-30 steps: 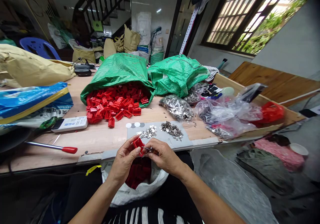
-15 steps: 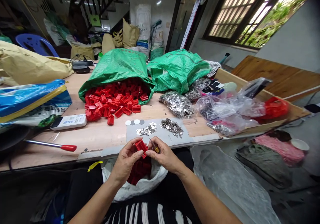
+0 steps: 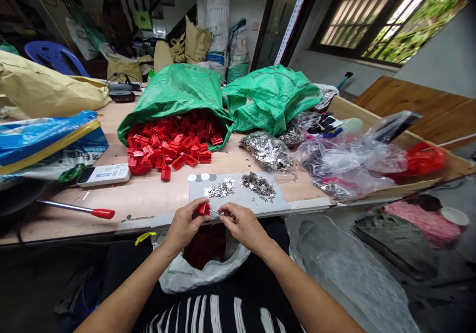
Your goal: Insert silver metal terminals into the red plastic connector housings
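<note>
A small red plastic part (image 3: 203,208) is pinched in my left hand (image 3: 185,225), one end turned toward the right. My right hand (image 3: 242,225) grips a thin pointed tool (image 3: 231,217) with a yellow handle, its metal tip close to the red part; whether they touch I cannot tell. Beyond my hands, a grey sheet (image 3: 243,206) bears a pile of shiny metal pieces (image 3: 222,188) and a darker pile of small metal pieces (image 3: 258,185). Below, an open white sack (image 3: 203,276) in the lap holds more red parts (image 3: 205,248).
Red parts (image 3: 167,147) spill from a green sack (image 3: 178,90) on the table. A clear bag of metal pieces (image 3: 266,150) lies to its right, before a wooden tray (image 3: 383,194) of plastic bags. On the left are a red-tipped lever (image 3: 102,213) and a white scale-like box (image 3: 107,174).
The red part has been turned and moved slightly left, apart from the right fingers. The right hand now points the tool's tip leftward at it instead of upward.
</note>
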`<state>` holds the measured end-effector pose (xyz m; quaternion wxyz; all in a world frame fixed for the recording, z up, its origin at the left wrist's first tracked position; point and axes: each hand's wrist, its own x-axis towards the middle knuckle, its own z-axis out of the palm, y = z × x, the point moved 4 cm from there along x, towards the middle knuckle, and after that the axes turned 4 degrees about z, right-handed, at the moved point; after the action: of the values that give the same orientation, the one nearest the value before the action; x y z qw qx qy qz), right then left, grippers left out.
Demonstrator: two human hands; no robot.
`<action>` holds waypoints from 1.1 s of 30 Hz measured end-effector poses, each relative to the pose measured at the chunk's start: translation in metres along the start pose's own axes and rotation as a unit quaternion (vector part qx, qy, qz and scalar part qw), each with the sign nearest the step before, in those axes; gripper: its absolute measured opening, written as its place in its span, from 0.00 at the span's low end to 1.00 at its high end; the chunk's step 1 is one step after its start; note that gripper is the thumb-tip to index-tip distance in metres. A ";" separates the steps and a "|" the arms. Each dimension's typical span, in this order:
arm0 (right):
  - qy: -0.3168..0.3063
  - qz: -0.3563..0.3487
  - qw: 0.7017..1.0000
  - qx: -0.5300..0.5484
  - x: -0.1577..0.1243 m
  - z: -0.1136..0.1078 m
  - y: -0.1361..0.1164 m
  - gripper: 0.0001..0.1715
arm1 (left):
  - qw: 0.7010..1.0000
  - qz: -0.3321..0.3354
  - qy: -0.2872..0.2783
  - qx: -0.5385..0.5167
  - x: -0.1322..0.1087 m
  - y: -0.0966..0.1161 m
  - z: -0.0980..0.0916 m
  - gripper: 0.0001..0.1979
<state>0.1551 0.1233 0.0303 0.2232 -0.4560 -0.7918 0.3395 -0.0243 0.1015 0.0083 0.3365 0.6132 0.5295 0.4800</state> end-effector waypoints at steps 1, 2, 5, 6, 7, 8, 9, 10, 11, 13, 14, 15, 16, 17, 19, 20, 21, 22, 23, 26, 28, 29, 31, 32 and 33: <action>-0.002 -0.003 1.000 -0.007 0.001 0.000 -0.001 0.09 | 1.000 -0.001 -0.009 0.013 0.001 -0.002 0.000 0.18; -0.004 -0.006 1.000 -0.015 0.002 0.001 -0.002 0.08 | 1.000 -0.001 -0.018 0.025 0.001 -0.004 0.001 0.19; -0.013 -0.019 0.999 -0.035 0.005 0.002 -0.003 0.08 | 0.998 0.003 -0.038 0.054 0.003 -0.007 0.001 0.21; -0.016 -0.024 0.999 -0.040 0.006 0.002 -0.002 0.08 | 0.997 0.005 -0.042 0.060 0.004 -0.008 0.001 0.21; -0.019 -0.027 0.998 -0.044 0.007 0.003 -0.002 0.08 | 0.997 0.007 -0.045 0.064 0.005 -0.008 0.001 0.21; -0.022 -0.030 0.998 -0.047 0.008 0.004 -0.001 0.08 | 0.997 0.009 -0.048 0.067 0.005 -0.008 0.000 0.21; -0.023 -0.032 0.998 -0.048 0.008 0.005 -0.001 0.09 | 0.996 0.011 -0.050 0.070 0.005 -0.008 0.000 0.21; -0.024 -0.034 0.998 -0.049 0.008 0.006 0.000 0.09 | 0.996 0.013 -0.051 0.071 0.006 -0.008 0.000 0.21; -0.023 -0.035 0.998 -0.050 0.008 0.007 0.000 0.09 | 0.996 0.015 -0.052 0.072 0.006 -0.008 0.000 0.21; -0.020 -0.036 0.998 -0.052 0.009 0.008 0.001 0.08 | 0.996 0.018 -0.052 0.071 0.006 -0.009 -0.001 0.20; -0.018 -0.034 0.998 -0.053 0.009 0.008 0.001 0.08 | 0.996 0.019 -0.052 0.070 0.006 -0.009 -0.001 0.20; -0.017 -0.030 0.998 -0.055 0.009 0.008 0.001 0.08 | 0.996 0.021 -0.052 0.068 0.006 -0.010 -0.001 0.20; -0.018 -0.025 0.998 -0.056 0.010 0.008 0.001 0.08 | 0.996 0.022 -0.052 0.066 0.006 -0.011 0.000 0.19; -0.021 -0.018 0.998 -0.058 0.010 0.008 0.000 0.08 | 0.996 0.022 -0.053 0.063 0.006 -0.012 0.000 0.19; -0.030 0.002 0.997 -0.066 0.012 0.009 -0.003 0.08 | 0.996 0.024 -0.057 0.058 0.006 -0.013 0.000 0.17; -0.035 0.014 0.997 -0.071 0.013 0.009 -0.004 0.08 | 0.996 0.024 -0.060 0.057 0.006 -0.014 0.000 0.17; -0.038 0.028 0.996 -0.076 0.014 0.010 -0.005 0.07 | 0.996 0.024 -0.062 0.057 0.006 -0.015 0.000 0.16; -0.036 0.042 0.995 -0.081 0.014 0.011 -0.007 0.07 | 0.996 0.025 -0.064 0.057 0.007 -0.015 0.000 0.16; -0.031 0.053 0.994 -0.085 0.015 0.012 -0.009 0.06 | 0.996 0.025 -0.065 0.059 0.007 -0.015 0.000 0.16; -0.011 0.067 0.994 -0.088 0.015 0.014 -0.012 0.07 | 0.996 0.023 -0.066 0.061 0.008 -0.015 0.001 0.15; -0.019 0.063 0.995 -0.078 0.014 0.014 -0.012 0.07 | 0.996 0.019 -0.065 0.061 0.007 -0.013 0.002 0.15; -0.027 0.059 0.995 -0.070 0.013 0.014 -0.011 0.06 | 0.996 0.016 -0.063 0.060 0.007 -0.012 0.002 0.15; -0.033 0.046 0.997 -0.045 0.010 0.012 -0.009 0.07 | 0.997 0.008 -0.050 0.057 0.004 -0.009 0.002 0.15; -0.029 0.035 0.999 -0.029 0.008 0.011 -0.008 0.08 | 0.998 0.004 -0.036 0.056 0.002 -0.007 0.001 0.14; -0.019 0.021 1.000 -0.011 0.006 0.008 -0.007 0.09 | 0.998 0.001 -0.019 0.054 -0.001 -0.005 0.000 0.13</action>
<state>0.1429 0.1229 0.0302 0.1960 -0.4688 -0.7897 0.3438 -0.0258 0.1017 0.0039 0.3128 0.6402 0.5471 0.4393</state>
